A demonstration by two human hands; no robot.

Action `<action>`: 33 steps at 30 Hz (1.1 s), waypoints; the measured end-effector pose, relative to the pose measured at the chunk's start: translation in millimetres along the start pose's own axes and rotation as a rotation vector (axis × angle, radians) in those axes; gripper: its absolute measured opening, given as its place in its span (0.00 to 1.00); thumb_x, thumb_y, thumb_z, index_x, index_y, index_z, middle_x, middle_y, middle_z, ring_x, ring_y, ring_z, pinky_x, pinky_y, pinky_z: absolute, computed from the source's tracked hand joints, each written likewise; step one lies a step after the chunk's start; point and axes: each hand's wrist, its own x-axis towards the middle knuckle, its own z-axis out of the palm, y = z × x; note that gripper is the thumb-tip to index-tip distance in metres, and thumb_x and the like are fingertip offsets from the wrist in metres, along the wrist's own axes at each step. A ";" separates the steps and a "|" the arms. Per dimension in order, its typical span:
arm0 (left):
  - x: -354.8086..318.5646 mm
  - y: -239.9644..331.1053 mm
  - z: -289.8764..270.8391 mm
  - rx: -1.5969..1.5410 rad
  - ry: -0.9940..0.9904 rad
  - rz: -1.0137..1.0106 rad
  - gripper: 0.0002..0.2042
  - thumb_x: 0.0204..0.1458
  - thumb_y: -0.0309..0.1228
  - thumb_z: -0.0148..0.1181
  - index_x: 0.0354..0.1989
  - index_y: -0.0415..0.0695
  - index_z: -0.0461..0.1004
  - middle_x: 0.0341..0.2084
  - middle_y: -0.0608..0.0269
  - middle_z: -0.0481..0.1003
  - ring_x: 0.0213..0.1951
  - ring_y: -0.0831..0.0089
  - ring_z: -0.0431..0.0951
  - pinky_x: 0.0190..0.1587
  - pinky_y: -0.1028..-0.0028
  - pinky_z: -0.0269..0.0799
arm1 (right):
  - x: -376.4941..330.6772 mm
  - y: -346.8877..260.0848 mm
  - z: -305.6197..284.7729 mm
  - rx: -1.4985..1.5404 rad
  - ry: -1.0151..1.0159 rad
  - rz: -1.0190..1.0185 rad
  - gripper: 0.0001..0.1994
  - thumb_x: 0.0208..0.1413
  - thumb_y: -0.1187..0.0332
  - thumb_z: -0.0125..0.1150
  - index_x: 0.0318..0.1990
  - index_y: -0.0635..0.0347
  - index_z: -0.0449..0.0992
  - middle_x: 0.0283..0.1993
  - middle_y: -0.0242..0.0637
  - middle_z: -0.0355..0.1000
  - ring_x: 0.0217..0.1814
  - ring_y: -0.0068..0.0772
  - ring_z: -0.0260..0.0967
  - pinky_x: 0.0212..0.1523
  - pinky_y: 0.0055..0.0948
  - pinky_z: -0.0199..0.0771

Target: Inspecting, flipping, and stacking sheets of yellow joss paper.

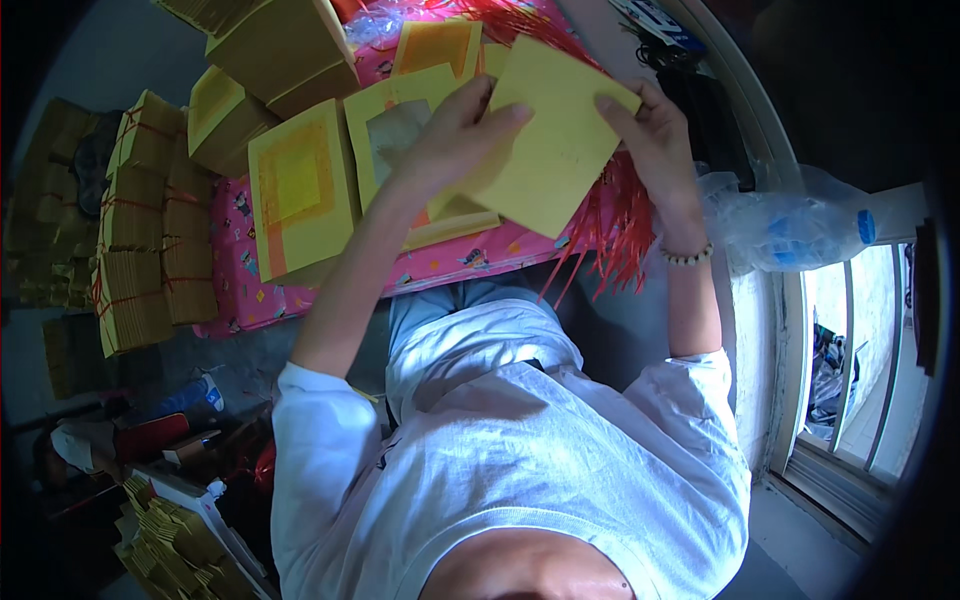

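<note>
Between my two hands I hold a yellow paper sheet (555, 140), tilted above the table; whether it is one sheet or a thin stack I cannot tell. My left hand (465, 135) pinches its left edge, thumb on top. At the upper right corner, my right hand (645, 125) grips it with the thumb over the face. Below my left wrist lies a stack of yellow paper (370, 100) with a silvery square on top. Left of that stands another stack (295, 190) with an orange-bordered yellow square. Red strips (615, 230) hang over the table edge beneath my right hand.
A pink patterned cover (240, 270) lies on the table. Tall paper stacks (285, 50) stand at the back left, and bundles tied with red string (135, 230) are piled at the far left. Clear plastic bottles (800, 225) lie by the barred window (850, 350) on the right.
</note>
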 end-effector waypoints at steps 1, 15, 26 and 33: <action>10.9 3.8 -3.3 0.134 -0.039 -0.109 0.22 0.50 0.40 0.61 0.49 0.39 0.67 0.36 0.60 0.74 0.37 0.76 0.73 0.42 0.76 0.69 | 3.3 5.6 -6.3 0.080 0.094 0.068 0.10 0.54 0.70 0.61 0.41 0.65 0.71 0.34 0.34 0.74 0.36 0.19 0.73 0.35 0.19 0.74; 101.7 -63.7 -16.6 0.789 -0.437 -0.488 0.29 0.37 0.44 0.68 0.47 0.41 0.70 0.38 0.57 0.74 0.41 0.68 0.75 0.42 0.71 0.70 | -8.5 121.2 -20.7 -0.110 0.227 0.514 0.16 0.54 0.65 0.58 0.43 0.68 0.66 0.38 0.41 0.71 0.36 0.27 0.73 0.31 0.24 0.78; 100.8 -111.8 4.1 1.377 -0.517 -0.301 0.24 0.36 0.38 0.60 0.45 0.43 0.72 0.41 0.52 0.75 0.44 0.58 0.76 0.45 0.61 0.73 | -16.9 155.0 -22.7 -0.115 0.141 0.534 0.15 0.56 0.66 0.57 0.44 0.69 0.65 0.37 0.42 0.70 0.37 0.28 0.72 0.31 0.25 0.78; 95.6 -105.7 11.3 1.350 -0.501 -0.301 0.23 0.36 0.36 0.59 0.44 0.42 0.73 0.39 0.51 0.76 0.43 0.57 0.77 0.43 0.59 0.74 | -22.4 157.7 -25.8 -0.167 0.132 0.475 0.14 0.57 0.66 0.55 0.44 0.69 0.65 0.38 0.43 0.70 0.39 0.28 0.71 0.33 0.24 0.75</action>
